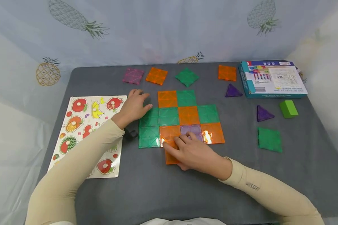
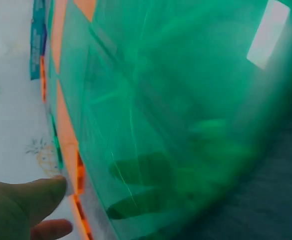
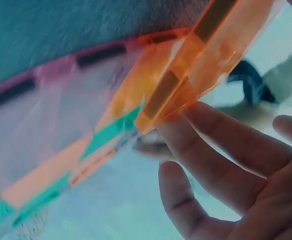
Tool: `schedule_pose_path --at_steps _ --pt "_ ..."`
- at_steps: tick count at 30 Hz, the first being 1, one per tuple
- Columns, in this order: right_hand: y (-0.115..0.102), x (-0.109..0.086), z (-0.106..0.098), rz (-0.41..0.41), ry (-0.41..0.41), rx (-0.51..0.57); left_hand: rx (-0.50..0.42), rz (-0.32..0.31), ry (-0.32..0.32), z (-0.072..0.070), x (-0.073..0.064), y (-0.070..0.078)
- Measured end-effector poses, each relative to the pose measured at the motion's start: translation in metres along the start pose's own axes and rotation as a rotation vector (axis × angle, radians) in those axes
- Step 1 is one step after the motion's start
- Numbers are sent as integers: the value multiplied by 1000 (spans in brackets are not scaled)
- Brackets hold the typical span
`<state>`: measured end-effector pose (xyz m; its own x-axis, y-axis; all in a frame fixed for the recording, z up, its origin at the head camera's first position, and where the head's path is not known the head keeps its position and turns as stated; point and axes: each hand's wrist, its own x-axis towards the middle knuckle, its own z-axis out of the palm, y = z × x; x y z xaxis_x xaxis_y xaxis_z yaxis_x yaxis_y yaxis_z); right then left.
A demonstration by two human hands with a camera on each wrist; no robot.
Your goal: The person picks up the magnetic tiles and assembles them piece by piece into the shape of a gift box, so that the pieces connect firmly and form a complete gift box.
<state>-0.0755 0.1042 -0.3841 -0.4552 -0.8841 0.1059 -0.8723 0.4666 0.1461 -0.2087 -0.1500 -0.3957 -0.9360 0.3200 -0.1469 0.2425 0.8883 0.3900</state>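
Before you spreads a dark grey worktop point(image 1: 202, 193), its far-left corner rounded. Past its far edge you face a pale bluish-grey curtain point(image 1: 157, 31) printed with pineapples: a yellow pineapple point(image 1: 48, 73) shows off the far-left corner, a larger grey pineapple point(image 1: 70, 14) above. Whitish, creased sheeting point(image 1: 8, 175) flanks your left edge; around the far-right corner you see the curtain take a creamier tint.

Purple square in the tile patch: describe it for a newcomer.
On the gray table, find the tile patch right of the fruit board. Between two orange squares, partly covered by the right hand, sits the purple square, the patch's only purple piece.
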Motion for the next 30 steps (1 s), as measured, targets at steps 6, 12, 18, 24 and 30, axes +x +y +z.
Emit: schedule_pose_path --at_steps 6,12,18,24,30 --pt "-8 -1 12 -9 -19 -40 -15 -63 -31 7 53 11" --pt "-15 -10 13 -8 -9 -39 12 -184 -31 5 108 15" --pt "-20 -12 15 -29 -44 25 51 -248 -62 5 124 15" --pt "-18 -11 17 12 -82 86 -17 -121 -7 5 108 18" --pt "-5 -21 12 42 -5 177 -40 91 64 -7 69 42"
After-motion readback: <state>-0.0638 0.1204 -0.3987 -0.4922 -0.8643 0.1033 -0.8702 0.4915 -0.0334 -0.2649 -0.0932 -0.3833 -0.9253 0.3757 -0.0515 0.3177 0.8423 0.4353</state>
